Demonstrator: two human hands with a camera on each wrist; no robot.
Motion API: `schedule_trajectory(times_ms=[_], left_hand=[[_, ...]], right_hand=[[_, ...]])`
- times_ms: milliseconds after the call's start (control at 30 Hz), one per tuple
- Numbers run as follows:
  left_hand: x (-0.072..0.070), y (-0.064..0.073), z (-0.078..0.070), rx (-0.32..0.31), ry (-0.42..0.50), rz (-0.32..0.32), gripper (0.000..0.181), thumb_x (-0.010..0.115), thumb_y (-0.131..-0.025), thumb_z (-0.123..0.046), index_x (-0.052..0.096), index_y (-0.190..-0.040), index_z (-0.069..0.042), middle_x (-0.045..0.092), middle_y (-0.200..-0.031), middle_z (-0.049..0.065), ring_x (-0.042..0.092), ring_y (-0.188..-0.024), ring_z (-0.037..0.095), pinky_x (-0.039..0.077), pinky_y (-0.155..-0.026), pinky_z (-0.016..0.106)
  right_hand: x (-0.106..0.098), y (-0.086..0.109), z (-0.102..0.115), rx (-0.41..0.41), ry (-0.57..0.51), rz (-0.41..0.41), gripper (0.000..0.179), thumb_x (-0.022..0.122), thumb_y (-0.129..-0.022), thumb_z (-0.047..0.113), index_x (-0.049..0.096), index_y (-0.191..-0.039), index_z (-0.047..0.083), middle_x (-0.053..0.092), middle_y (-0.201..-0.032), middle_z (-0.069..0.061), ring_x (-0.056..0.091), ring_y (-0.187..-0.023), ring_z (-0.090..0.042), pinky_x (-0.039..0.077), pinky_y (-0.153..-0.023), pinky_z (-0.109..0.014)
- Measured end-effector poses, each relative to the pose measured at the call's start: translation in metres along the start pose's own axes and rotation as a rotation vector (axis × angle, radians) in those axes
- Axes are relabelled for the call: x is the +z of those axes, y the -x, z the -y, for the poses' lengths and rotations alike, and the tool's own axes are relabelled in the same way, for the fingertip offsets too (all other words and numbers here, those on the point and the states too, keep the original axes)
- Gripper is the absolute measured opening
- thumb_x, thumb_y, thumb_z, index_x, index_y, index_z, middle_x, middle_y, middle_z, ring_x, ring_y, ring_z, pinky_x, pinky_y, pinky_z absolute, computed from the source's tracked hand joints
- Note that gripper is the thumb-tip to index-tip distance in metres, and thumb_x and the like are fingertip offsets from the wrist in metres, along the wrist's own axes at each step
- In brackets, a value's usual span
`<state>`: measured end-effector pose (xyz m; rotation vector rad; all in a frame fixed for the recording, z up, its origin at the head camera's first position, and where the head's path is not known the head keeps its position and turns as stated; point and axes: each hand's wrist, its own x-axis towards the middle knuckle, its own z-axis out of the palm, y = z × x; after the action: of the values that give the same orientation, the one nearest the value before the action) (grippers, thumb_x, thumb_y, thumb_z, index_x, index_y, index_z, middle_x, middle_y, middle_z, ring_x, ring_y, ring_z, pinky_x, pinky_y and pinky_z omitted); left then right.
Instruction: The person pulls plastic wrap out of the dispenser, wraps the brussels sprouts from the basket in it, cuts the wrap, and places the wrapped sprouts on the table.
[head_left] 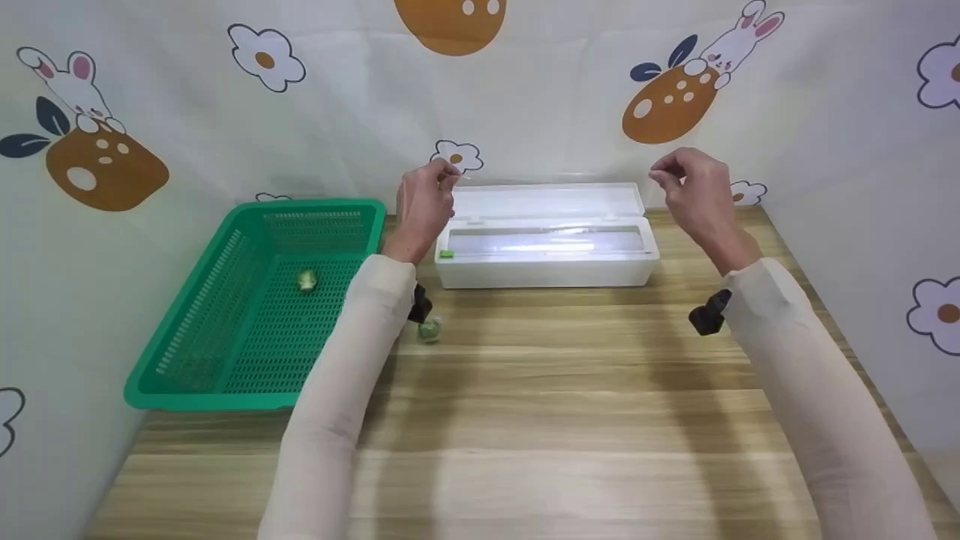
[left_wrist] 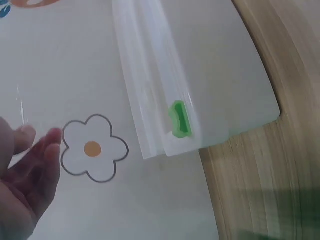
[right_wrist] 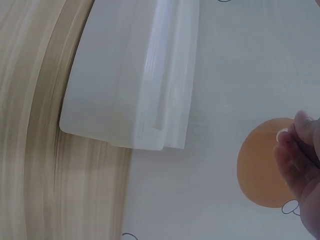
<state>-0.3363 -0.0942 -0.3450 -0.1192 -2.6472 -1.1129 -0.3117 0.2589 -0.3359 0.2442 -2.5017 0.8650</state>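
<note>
My left hand (head_left: 427, 199) is raised over the left end of a white cling film dispenser box (head_left: 547, 271), thumb and fingertips pinched together. Past the box's right end, my right hand (head_left: 697, 187) is held up in a like pinch. Clear cling film (left_wrist: 22, 112) shows only as faint glints at the left fingertips; most of it is too transparent to make out. The box's lid (head_left: 551, 201) stands open at the back, with a shiny film roll (head_left: 547, 242) inside. A green slide cutter (left_wrist: 180, 119) sits at the left end of its front rim.
To the left stands a green slotted basket (head_left: 255, 401) with a small pale-green vegetable (head_left: 307, 280) in it. Another small green vegetable (head_left: 429, 330), with shiny clear film about it, lies on the wooden table (head_left: 555, 420) beside my left wrist. A patterned curtain (head_left: 547, 90) hangs behind.
</note>
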Motion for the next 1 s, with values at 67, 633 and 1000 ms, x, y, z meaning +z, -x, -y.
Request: schedule_trajectory(times_ms=[67,633,1000], left_hand=[[0.002,0.0,-0.002,-0.025,0.08,-0.006,0.021,0.052,-0.105,-0.015,0.065,-0.117,-0.005,0.071,-0.111,0.01,0.071,-0.08,0.025,0.058,-0.066,0.025],[-0.012,-0.003,-0.014,-0.024,0.206,-0.036,0.021,0.055,-0.103,-0.016,0.065,-0.118,-0.004,0.068,-0.108,0.011,0.064,-0.083,0.016,0.058,-0.077,0.02],[-0.023,-0.007,-0.02,0.054,0.194,-0.031,0.02,0.057,-0.102,-0.015,0.065,-0.115,-0.004,0.069,-0.108,0.012,0.063,-0.085,0.017,0.059,-0.077,0.02]], right_hand=[[-0.001,-0.001,0.002,0.003,0.004,0.0,0.02,0.062,-0.099,0.015,0.069,-0.108,-0.003,0.07,-0.103,-0.019,0.061,-0.092,-0.027,0.04,-0.077,-0.017],[-0.017,-0.009,0.014,0.031,-0.003,-0.007,0.024,0.062,-0.1,0.019,0.069,-0.111,0.0,0.07,-0.105,-0.016,0.056,-0.089,-0.018,0.039,-0.073,-0.009],[-0.025,-0.013,0.02,0.008,-0.013,-0.09,0.025,0.065,-0.098,0.019,0.071,-0.111,-0.002,0.072,-0.104,-0.017,0.055,-0.086,-0.015,0.039,-0.073,-0.007]])
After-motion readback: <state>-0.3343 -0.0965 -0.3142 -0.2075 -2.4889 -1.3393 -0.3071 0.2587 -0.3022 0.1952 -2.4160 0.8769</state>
